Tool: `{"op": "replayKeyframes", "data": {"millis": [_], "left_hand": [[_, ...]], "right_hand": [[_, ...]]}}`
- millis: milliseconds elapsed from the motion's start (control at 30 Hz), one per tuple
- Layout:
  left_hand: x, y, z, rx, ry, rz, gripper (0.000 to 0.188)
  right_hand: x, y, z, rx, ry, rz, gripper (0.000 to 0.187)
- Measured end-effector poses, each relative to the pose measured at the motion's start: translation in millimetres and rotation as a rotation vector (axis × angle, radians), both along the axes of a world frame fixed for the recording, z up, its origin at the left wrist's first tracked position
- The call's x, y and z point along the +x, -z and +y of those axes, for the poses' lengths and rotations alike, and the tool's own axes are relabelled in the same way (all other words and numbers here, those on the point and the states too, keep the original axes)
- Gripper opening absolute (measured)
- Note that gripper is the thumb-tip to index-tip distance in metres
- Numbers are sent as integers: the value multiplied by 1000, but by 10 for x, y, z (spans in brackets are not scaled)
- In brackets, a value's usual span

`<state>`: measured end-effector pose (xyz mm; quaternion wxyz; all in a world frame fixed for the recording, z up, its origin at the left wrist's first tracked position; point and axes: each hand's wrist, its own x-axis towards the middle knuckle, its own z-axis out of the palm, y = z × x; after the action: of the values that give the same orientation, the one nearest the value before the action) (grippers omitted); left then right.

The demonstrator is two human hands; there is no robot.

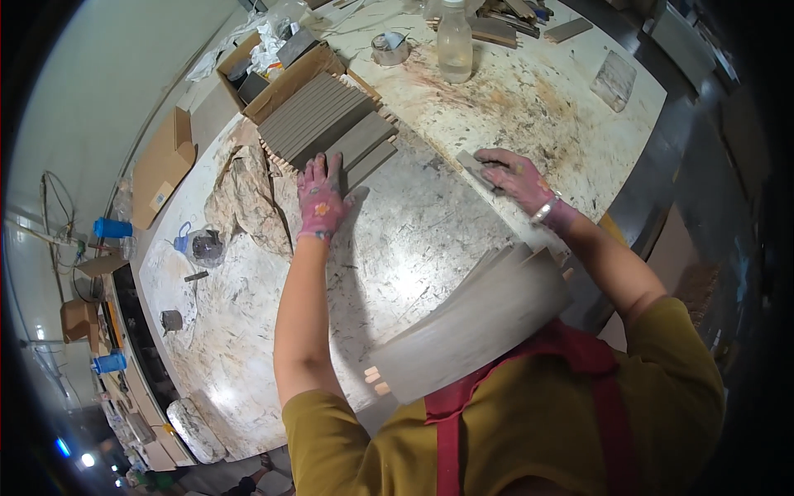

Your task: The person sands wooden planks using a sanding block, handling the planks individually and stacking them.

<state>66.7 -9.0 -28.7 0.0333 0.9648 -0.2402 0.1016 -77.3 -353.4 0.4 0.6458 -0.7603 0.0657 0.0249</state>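
Observation:
My left hand (322,197), in a pink flowered glove, lies flat with fingers stretched against the near end of a row of grey strips (318,116). Its fingertips touch the loose grey strips (364,149) beside the tightly packed ones. My right hand (517,179), gloved in pink too and smudged grey, curls its fingers over a small flat grey block (477,171) at the seam between two table surfaces. Close to my body is a stack of long grey boards (488,318) with pale wooden pegs at the ends.
A cardboard box (289,87) stands behind the strips, a crumpled cloth (248,198) left of them. Farther off are a clear bottle (455,41), a tape roll (389,48) and a grey slab (614,81). A folded carton (165,169) leans by the wall.

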Motion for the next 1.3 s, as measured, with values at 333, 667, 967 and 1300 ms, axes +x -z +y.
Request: {"op": "replayKeyframes", "data": {"millis": [333,667,967,1300], "left_hand": [[140,-121,-95,-50,74,40,85],[-183,-148,-193,-123,-4,189,97],[-703,35,-474,-182,0,286,87],[-798,-126,-443,-183,-37,355,85]], "right_hand": [[280,148,307,97,-37,69,38],[283,209,143,84,50,123,41],[1108,99,471,-377,-91,-162,45],[384,135,441,-751,-292,-114,41]]}}
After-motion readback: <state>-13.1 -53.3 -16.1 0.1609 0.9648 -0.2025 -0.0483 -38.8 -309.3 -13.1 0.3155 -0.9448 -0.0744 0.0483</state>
